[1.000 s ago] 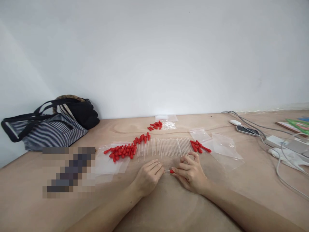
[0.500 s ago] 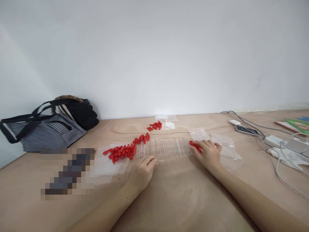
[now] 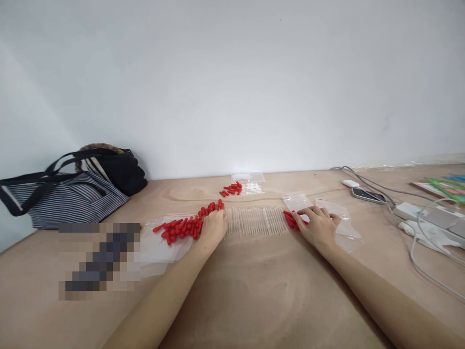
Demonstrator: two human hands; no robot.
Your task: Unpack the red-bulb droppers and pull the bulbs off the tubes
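A row of thin clear tubes point(image 3: 256, 221) lies side by side on the table between my hands. At its left end my left hand point(image 3: 214, 228) is curled, back of the hand up. Its fingertips are hidden, so what they hold cannot be made out. Just beyond it lie droppers with red bulbs point(image 3: 207, 210), their tubes mostly covered by the hand. A pile of red-bulbed droppers point(image 3: 178, 229) rests to its left on clear plastic bags point(image 3: 156, 252). My right hand point(image 3: 319, 225) has its thumb and fingers closed around a loose red rubber bulb point(image 3: 290, 220) in a small heap.
Farther back are more red bulbs point(image 3: 231, 189) and clear tubes point(image 3: 252, 188) by a plastic bag point(image 3: 250, 177). Clear bags point(image 3: 347, 223) lie beside my right hand. A power strip point(image 3: 410, 212), cables and a phone point(image 3: 368, 195) sit right; a striped bag point(image 3: 76, 201) stands left.
My left hand has moved up and left, from below the tube row to its left end. The tube it held no longer shows. My right hand has shifted slightly right, uncovering more red bulbs.
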